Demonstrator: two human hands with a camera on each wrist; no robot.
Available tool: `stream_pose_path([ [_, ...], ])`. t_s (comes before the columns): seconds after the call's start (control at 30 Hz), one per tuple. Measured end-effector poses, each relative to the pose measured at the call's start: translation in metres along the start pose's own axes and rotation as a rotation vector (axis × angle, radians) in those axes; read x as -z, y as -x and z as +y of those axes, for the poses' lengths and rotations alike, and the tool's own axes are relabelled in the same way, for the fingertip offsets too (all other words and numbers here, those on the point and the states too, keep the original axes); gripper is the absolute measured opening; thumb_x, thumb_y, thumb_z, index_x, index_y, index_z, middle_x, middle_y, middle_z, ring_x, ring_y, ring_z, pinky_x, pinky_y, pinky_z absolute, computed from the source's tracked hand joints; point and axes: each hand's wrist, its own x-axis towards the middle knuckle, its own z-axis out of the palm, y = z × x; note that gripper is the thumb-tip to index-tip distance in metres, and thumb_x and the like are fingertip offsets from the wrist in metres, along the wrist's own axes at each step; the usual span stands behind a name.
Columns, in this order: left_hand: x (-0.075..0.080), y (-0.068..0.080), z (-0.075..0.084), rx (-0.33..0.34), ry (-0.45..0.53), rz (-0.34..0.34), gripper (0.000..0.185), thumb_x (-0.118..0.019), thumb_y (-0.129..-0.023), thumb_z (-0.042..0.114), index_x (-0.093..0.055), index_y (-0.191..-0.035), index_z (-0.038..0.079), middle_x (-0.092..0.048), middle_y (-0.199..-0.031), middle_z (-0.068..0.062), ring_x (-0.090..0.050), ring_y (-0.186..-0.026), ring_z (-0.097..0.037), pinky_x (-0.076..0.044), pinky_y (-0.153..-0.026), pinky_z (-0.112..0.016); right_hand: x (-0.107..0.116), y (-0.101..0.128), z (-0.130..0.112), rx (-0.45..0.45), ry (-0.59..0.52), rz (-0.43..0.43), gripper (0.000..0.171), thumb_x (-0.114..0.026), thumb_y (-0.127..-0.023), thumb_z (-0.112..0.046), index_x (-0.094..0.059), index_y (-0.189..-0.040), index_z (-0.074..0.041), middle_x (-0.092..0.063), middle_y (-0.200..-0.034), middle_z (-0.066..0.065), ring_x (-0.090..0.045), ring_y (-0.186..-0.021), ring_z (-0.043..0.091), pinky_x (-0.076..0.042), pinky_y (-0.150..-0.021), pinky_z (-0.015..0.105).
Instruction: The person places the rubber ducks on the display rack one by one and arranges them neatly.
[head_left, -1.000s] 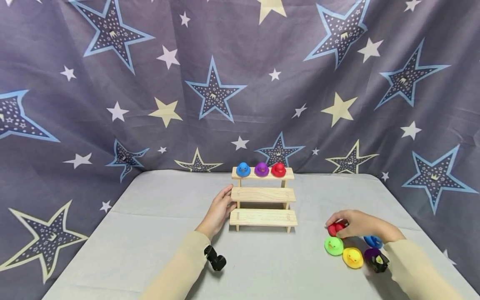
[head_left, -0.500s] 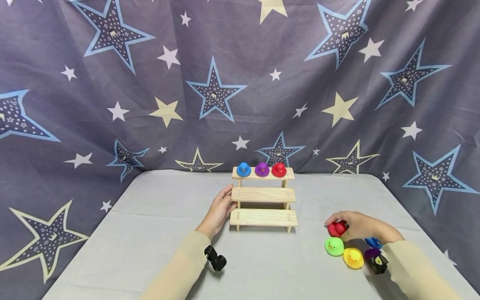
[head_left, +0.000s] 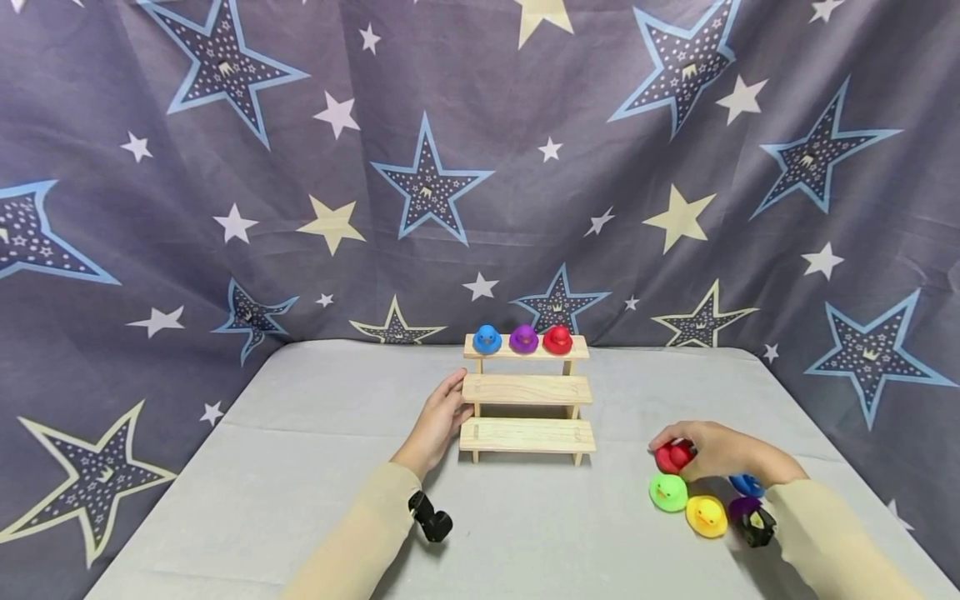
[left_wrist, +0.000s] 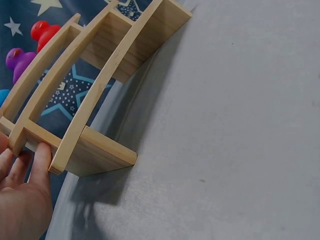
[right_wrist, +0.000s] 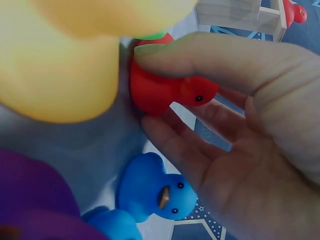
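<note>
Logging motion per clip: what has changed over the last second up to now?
The right hand, pinching the red duck, has drifted slightly toward the green duck. The left hand still rests against the wooden shelf; the three ducks on top and the loose ones have not moved.

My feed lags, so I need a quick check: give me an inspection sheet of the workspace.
Surface: grey table.
Job's things: wooden shelf, blue, purple and red ducks on its top step; red duck by the right hand.
Clutter: green duck, yellow duck, blue duck, purple duck on the table.
Hands: left hand rests on the shelf's end; right hand pinches the red duck.
Cables: nothing seen.
Surroundings: star-print curtain.
</note>
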Motion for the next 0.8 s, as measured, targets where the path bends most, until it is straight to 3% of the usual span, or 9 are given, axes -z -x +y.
stream_pose_path([
  [0.33,0.0,0.0,0.0,0.007,-0.004,0.009,0.061,-0.036,-0.098,0.004,-0.024,-0.158,0.003,-0.029,-0.159,-0.02,-0.036,-0.142,-0.035,-0.036,-0.116,-0.042,0.006,-0.001,-0.004,0.031,0.048,0.026,0.051,-0.08,-0.077,-0.004,-0.065,-0.125,-0.006,-0.062,-0.117,0.012,-0.058,-0.095,0.022,-0.055,-0.075,0.027],
  [0.8,-0.001,0.001,0.003,0.009,-0.018,0.005,0.059,-0.035,-0.1,0.005,-0.024,-0.157,0.002,-0.03,-0.159,-0.02,-0.037,-0.141,-0.036,-0.036,-0.116,-0.043,0.013,-0.013,-0.029,0.171,0.105,0.151,0.047,-0.078,-0.082,-0.011,-0.064,-0.126,-0.004,-0.064,-0.117,0.012,-0.06,-0.097,0.022,-0.058,-0.081,0.033],
])
